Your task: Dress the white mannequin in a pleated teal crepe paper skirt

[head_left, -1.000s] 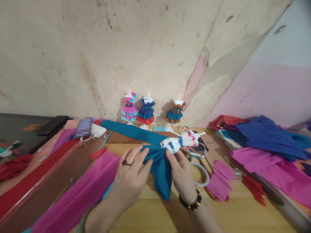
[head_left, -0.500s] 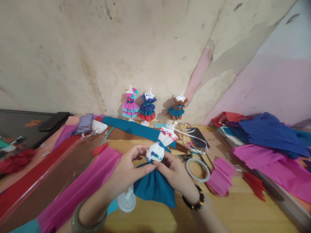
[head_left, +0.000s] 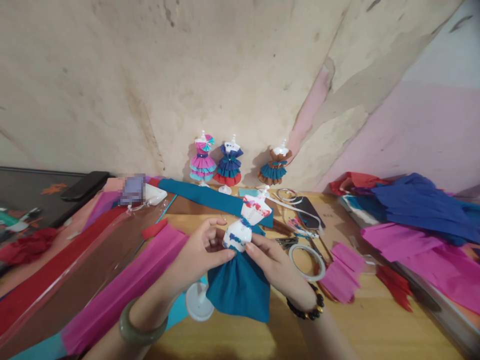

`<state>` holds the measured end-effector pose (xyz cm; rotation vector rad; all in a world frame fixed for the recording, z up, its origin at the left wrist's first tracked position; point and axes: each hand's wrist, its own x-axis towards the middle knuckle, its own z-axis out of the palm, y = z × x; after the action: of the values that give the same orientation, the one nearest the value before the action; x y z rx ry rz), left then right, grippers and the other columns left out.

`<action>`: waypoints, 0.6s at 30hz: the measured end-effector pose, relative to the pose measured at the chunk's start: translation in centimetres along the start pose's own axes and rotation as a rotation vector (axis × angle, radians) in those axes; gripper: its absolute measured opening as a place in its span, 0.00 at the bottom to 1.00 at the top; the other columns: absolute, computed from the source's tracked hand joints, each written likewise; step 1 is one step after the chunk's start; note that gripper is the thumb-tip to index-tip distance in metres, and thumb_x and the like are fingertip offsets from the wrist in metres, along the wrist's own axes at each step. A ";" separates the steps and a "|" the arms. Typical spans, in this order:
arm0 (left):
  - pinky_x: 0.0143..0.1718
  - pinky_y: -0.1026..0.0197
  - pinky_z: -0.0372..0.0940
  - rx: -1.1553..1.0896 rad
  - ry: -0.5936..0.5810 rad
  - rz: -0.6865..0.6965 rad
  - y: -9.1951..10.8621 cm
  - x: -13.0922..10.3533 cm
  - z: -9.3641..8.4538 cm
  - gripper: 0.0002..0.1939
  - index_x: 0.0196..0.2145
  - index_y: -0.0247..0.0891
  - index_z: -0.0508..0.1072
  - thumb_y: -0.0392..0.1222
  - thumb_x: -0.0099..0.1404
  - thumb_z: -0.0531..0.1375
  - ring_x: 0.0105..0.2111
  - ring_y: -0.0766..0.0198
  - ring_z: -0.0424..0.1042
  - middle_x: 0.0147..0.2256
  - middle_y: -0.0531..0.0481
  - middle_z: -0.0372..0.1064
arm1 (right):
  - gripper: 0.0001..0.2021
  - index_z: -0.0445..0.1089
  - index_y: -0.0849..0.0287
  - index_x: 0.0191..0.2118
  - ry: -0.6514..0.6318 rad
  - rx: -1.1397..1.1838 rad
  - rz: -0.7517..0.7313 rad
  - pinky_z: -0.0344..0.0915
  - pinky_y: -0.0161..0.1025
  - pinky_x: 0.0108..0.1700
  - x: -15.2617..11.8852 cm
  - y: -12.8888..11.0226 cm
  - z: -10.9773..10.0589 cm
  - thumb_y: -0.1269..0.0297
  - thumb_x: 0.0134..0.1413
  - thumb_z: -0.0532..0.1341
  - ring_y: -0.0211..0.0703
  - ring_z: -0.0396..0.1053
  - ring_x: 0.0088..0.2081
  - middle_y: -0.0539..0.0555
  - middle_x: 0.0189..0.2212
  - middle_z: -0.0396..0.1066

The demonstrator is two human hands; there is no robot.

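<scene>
A small white mannequin (head_left: 256, 209), stained with red and blue, leans to the right in front of me. Teal crepe paper (head_left: 240, 290) hangs as a gathered skirt from its lower hips, and a narrow teal band circles the waist. My left hand (head_left: 210, 245) grips the left hip, its thumb on the skirt's top edge. On the other side, my right hand (head_left: 266, 255) has its thumb at the front of that edge and its fingers behind. A round white stand base (head_left: 199, 302) shows below my left hand.
Three dressed mannequins (head_left: 229, 165) stand along the wall. A tape roll (head_left: 306, 262), a phone (head_left: 308, 213) and pink paper pieces (head_left: 343, 272) lie to the right. Blue crepe paper (head_left: 423, 207) is piled far right. Long pink (head_left: 131, 280) and red strips (head_left: 71, 255) stretch across the left.
My right thumb has shifted up and right along the skirt's top edge, apart from the left thumb. The skirt's front now shows more, and the mannequin has tilted slightly.
</scene>
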<state>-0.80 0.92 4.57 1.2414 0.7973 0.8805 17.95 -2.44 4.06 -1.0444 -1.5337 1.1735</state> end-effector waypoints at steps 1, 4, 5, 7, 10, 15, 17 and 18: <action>0.41 0.58 0.64 -0.001 0.007 -0.008 0.0 0.0 0.0 0.29 0.49 0.39 0.63 0.41 0.52 0.69 0.37 0.61 0.73 0.36 0.50 0.74 | 0.19 0.76 0.57 0.47 0.009 0.001 0.013 0.68 0.41 0.45 0.0 -0.1 0.0 0.50 0.62 0.57 0.47 0.74 0.40 0.52 0.41 0.79; 0.43 0.56 0.64 0.003 0.035 -0.019 0.0 0.1 -0.1 0.33 0.54 0.38 0.63 0.41 0.52 0.69 0.39 0.59 0.73 0.39 0.47 0.75 | 0.19 0.76 0.55 0.48 0.031 0.009 0.048 0.69 0.42 0.44 0.0 -0.1 -0.1 0.50 0.62 0.57 0.47 0.74 0.40 0.52 0.40 0.79; 0.44 0.55 0.64 0.004 0.048 -0.014 -0.1 0.2 -0.2 0.33 0.54 0.37 0.64 0.40 0.52 0.69 0.41 0.58 0.73 0.41 0.45 0.75 | 0.19 0.76 0.55 0.49 0.037 0.010 0.050 0.69 0.42 0.45 0.0 -0.1 -0.1 0.50 0.61 0.58 0.48 0.74 0.41 0.52 0.41 0.79; 0.49 0.53 0.63 0.000 0.062 0.007 -0.2 0.4 -0.3 0.32 0.54 0.37 0.67 0.40 0.52 0.70 0.46 0.55 0.72 0.46 0.43 0.74 | 0.18 0.75 0.55 0.49 0.046 -0.011 0.054 0.69 0.43 0.47 -0.1 0.0 -0.2 0.51 0.60 0.59 0.49 0.74 0.42 0.53 0.43 0.79; 0.52 0.53 0.62 -0.019 0.034 0.036 -0.5 0.6 -0.5 0.26 0.50 0.36 0.71 0.40 0.53 0.69 0.49 0.54 0.71 0.49 0.42 0.74 | 0.14 0.77 0.56 0.42 0.089 -0.105 0.064 0.70 0.41 0.42 -0.2 0.2 -0.2 0.53 0.58 0.62 0.46 0.75 0.38 0.53 0.37 0.79; 0.48 0.56 0.64 -0.051 0.012 0.045 -0.9 0.7 -0.7 0.22 0.46 0.37 0.73 0.40 0.53 0.70 0.44 0.57 0.73 0.42 0.46 0.76 | 0.09 0.74 0.57 0.31 0.170 -0.229 0.061 0.68 0.37 0.35 -0.4 0.0 0.0 0.57 0.54 0.64 0.42 0.72 0.31 0.50 0.28 0.76; 0.45 0.58 0.65 -0.052 0.016 0.032 -1.0 0.6 -0.7 0.23 0.45 0.37 0.72 0.40 0.52 0.71 0.42 0.58 0.73 0.41 0.47 0.75 | 0.07 0.74 0.56 0.30 0.179 -0.260 0.041 0.68 0.37 0.35 -0.5 -0.2 0.2 0.59 0.54 0.64 0.42 0.72 0.31 0.50 0.28 0.76; 0.44 0.58 0.65 -0.051 0.013 0.024 -1.1 0.6 -0.8 0.23 0.45 0.37 0.72 0.40 0.52 0.71 0.42 0.59 0.72 0.41 0.47 0.75 | 0.06 0.74 0.56 0.30 0.182 -0.274 0.025 0.68 0.37 0.35 -0.5 -0.4 0.4 0.60 0.53 0.64 0.42 0.72 0.31 0.50 0.28 0.76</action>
<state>-1.07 1.69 3.33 1.2044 0.7667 0.9237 17.67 -3.09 4.28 -1.3164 -1.5681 0.8728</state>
